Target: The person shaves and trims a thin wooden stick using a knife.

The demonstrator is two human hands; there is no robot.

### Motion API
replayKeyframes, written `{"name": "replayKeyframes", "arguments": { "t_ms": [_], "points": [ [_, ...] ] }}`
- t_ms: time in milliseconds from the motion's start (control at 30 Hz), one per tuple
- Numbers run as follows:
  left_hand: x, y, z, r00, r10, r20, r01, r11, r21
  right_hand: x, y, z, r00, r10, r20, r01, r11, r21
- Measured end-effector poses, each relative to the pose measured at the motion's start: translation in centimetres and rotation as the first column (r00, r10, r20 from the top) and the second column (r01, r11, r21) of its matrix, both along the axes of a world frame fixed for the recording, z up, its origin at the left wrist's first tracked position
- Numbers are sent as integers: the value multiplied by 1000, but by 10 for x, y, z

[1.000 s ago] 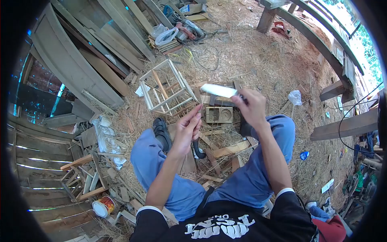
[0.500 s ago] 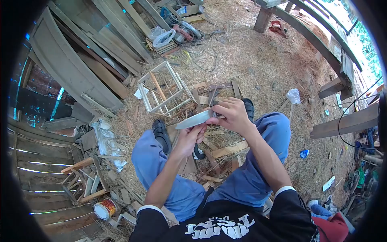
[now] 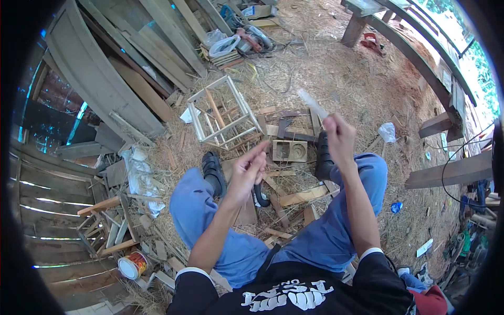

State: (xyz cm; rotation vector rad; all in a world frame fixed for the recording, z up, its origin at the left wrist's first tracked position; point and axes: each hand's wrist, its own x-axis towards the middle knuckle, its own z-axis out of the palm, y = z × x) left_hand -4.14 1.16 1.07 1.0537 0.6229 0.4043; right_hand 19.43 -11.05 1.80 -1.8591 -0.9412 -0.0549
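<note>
My right hand [image 3: 342, 140] is raised above my right knee, fingers closed round one end of a pale flat strip [image 3: 314, 103]. The strip points up and to the left, smeared by motion. My left hand [image 3: 245, 176] is held in front of my left shin, its fingers drawn together; whatever lies in them, if anything, I cannot make out. Between my feet, on the ground, lies a wooden block [image 3: 282, 151] with a square and a round recess. Just beyond my left hand stands a small frame of thin wooden sticks [image 3: 227, 127].
Wood offcuts [image 3: 303, 196] and shavings lie around my sandals [image 3: 212, 170]. Boards and a curved panel [image 3: 86, 73] lean at the left, with power tools [image 3: 251, 39] near them. A paint can [image 3: 132, 264] stands lower left; a wooden bench [image 3: 415, 50] is upper right.
My hands have moved apart. The pale strip, earlier between both hands, has swung up and right with my right hand. The recessed block, hidden before, now shows.
</note>
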Motion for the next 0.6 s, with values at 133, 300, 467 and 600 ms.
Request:
{"name": "replayKeyframes", "arguments": {
  "t_ms": [133,300,467,600],
  "points": [
    [6,3,-1,995,101,-1,-101,995,14,-38,11,-1,926,362,104,-358,932,-60],
    [10,-2,-5,997,19,72,-18,1000,-11,-56,39,-10,816,517,259,-520,852,-62],
    [11,0,0,995,-8,103,24,986,-162,-41,44,0,754,491,437,-527,849,-43],
    [8,0,-4,993,-60,103,71,991,-110,-35,40,2,725,492,482,-519,850,-88]
  ]
}}
